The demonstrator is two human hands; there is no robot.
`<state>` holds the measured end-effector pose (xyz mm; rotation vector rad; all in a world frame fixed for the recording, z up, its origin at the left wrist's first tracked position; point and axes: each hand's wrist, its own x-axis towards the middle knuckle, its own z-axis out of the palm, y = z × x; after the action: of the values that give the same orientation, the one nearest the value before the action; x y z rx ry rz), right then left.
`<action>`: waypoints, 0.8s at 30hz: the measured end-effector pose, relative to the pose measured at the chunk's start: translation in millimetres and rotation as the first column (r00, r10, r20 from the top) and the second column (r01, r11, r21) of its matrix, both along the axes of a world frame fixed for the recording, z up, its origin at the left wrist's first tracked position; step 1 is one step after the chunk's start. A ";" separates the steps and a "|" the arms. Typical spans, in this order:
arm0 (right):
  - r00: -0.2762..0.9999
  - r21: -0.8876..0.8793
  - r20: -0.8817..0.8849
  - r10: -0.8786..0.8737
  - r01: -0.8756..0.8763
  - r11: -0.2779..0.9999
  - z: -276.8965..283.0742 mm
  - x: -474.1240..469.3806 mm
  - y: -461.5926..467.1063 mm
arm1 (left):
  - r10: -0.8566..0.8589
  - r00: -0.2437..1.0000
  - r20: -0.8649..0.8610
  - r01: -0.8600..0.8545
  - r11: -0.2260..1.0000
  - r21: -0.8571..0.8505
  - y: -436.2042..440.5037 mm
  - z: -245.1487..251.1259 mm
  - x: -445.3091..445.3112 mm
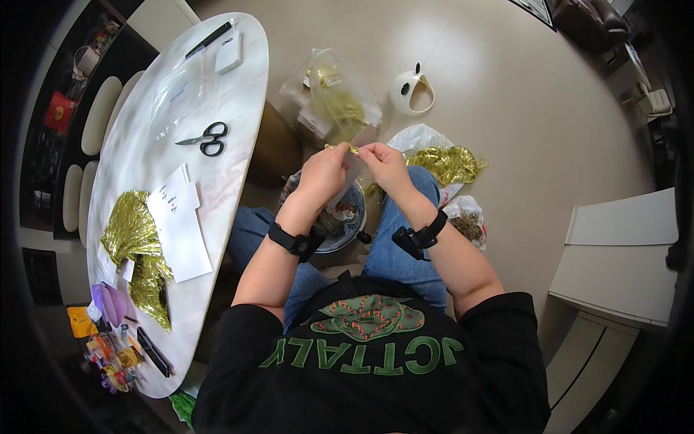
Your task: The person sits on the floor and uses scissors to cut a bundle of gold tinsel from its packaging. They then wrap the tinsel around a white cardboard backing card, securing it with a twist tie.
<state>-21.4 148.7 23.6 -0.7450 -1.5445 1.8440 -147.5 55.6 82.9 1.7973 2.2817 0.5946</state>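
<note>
My left hand and my right hand meet in front of me, above a round bin. Between their fingertips they pinch a small piece of gold foil. A pale card slants between the hands, its upper corner rising past the fingers. The left fingers partly cover it, and which hand bears it I cannot tell. Scraps lie in the bin between my knees. Beyond my right hand, crumpled gold foil tinsel rests on a white plastic bag.
At left, the marble-look table carries black-handled scissors, white cards, gold foil tinsel and a knife. On the floor are a clear bag, a white rounded container and a small bag of dry material.
</note>
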 end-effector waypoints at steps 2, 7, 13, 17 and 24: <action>1.000 -0.013 -0.026 0.004 -0.005 1.000 -0.6 0.7 0.0 | -0.009 0.999 0.036 0.008 1.000 0.029 -0.2 -0.3 0.9; 0.997 0.029 -0.044 0.064 -0.062 0.998 2.6 13.6 -1.5 | -0.009 0.999 -0.046 0.013 0.996 0.090 -1.0 1.1 3.0; 0.980 0.020 -0.038 0.196 -0.196 0.980 10.1 32.8 -16.2 | -0.080 0.940 -0.331 0.196 0.922 0.333 -1.8 -4.9 -8.0; 0.957 0.017 -0.036 0.287 -0.287 0.958 13.1 38.0 -28.6 | -0.131 0.934 -0.332 0.245 0.912 0.329 -2.9 -15.4 -16.7; 0.905 0.018 -0.006 0.425 -0.425 0.905 11.9 48.0 -60.7 | -0.133 0.926 -0.354 0.257 0.908 0.331 0.0 -23.6 -31.9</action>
<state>26.7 88.0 35.5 -0.4065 -1.8219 2.1332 -179.4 55.6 59.3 2.4392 2.2512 0.7904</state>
